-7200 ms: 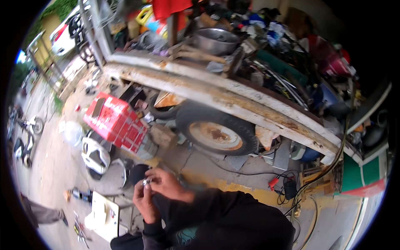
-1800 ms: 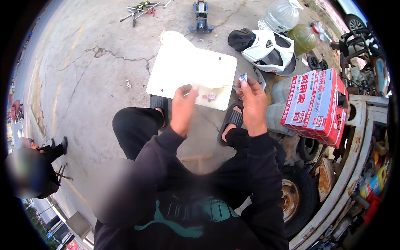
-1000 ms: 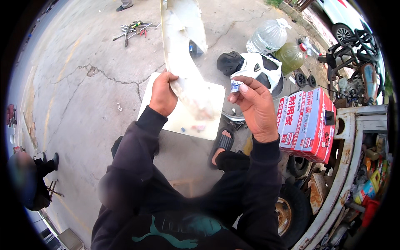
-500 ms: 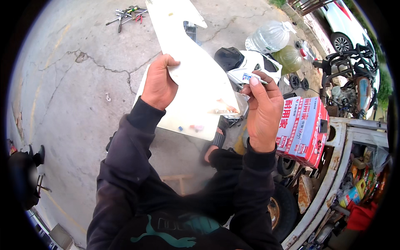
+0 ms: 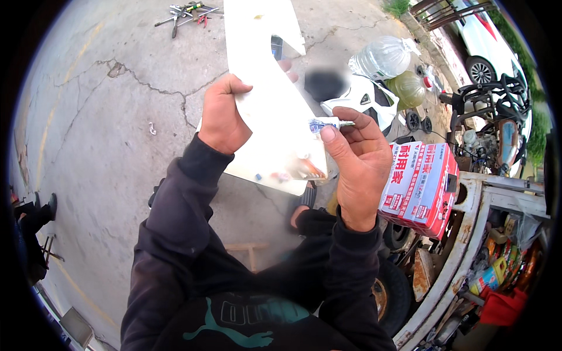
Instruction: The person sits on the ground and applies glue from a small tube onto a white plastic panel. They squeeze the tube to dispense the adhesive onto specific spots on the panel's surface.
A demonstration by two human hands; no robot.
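Since half a second ago, the long white panel (image 5: 266,88) has swung steeper at upper centre, and the small tube (image 5: 319,124) has turned to overlap the panel's right edge. The frame's top cuts off the panel's upper end; its lower end covers much of the pale board (image 5: 246,161) beneath. Right of centre sits a red box (image 5: 418,187). The right hand (image 5: 364,169), left of it, pinches the tube between thumb and fingers, which partly cover it. At upper centre, the left hand (image 5: 225,117) clasps the panel's left edge, thumb in front, other fingers hidden. The tube's thin nozzle (image 5: 347,123) points right. Near a blue bit (image 5: 258,176) on the board, a pinkish patch is too blurred to identify.
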